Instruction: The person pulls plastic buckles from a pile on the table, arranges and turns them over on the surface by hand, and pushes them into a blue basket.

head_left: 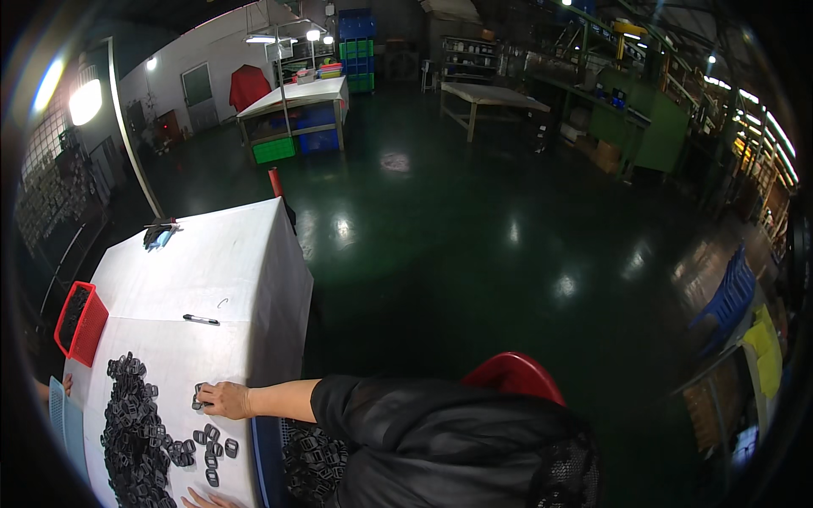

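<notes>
My right hand [223, 400] reaches across the white tabletop, its bent fingers closed on a small black plastic buckle [197, 398] near the table's edge. At the bottom of the picture my left hand [208, 500] shows only in part, its fingers stretched out and apart over the table. Between the hands lies a loose group of black buckles [211, 453]. A long heap of the same buckles [134, 432] spreads along the left. Below my right forearm, a blue crate [269, 457] holds many more.
A red bin [88, 326] with black pieces stands at the table's left edge. A marker pen [201, 320] lies on the white table [186, 271]. Another person's hand [68, 384] shows beside a light-blue basket [68, 427]. A red stool [517, 372] stands by my body.
</notes>
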Tool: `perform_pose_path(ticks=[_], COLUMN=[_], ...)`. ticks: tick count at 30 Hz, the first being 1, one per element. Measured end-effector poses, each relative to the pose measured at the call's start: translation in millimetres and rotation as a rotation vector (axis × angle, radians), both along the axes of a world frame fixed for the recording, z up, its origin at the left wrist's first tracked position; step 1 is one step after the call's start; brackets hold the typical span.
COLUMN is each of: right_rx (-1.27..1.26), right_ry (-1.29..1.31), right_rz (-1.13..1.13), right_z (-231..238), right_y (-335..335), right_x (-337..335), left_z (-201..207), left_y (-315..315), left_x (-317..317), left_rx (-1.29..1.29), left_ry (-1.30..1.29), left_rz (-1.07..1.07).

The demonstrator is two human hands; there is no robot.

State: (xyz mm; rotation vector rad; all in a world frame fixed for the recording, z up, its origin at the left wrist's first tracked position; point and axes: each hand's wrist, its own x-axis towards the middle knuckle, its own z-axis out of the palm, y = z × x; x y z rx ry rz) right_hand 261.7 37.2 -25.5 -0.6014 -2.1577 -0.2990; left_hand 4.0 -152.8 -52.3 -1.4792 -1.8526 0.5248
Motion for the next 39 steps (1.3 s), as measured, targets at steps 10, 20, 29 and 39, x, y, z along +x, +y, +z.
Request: perform_pose_path(ticks=[10, 20, 29, 39], right_rx=[-0.039, -0.201, -0.328, -0.470], right_ry=[-0.019, 0.082, 0.201, 0.528], right_rz=[0.041, -0.095, 0.044, 0.170], right_z=[3.7, 27.0, 25.3, 68.6], right_y=[-5.7, -25.4, -28.8, -5.1], right_x=[-19.8, 18.3, 27.2, 37.0], left_z=[15.3, 43.1, 49.3, 66.8], left_y=[1.5, 5.0, -8.6, -16.9], left_x=[-2.9, 47.1, 61.6, 61.8], left_rx=[0.146, 0.848, 0.905, 0.829], left_ry=[-0.256, -1.200, -1.104, -1.297], left_rz=[-0.018, -0.162, -0.107, -0.030])
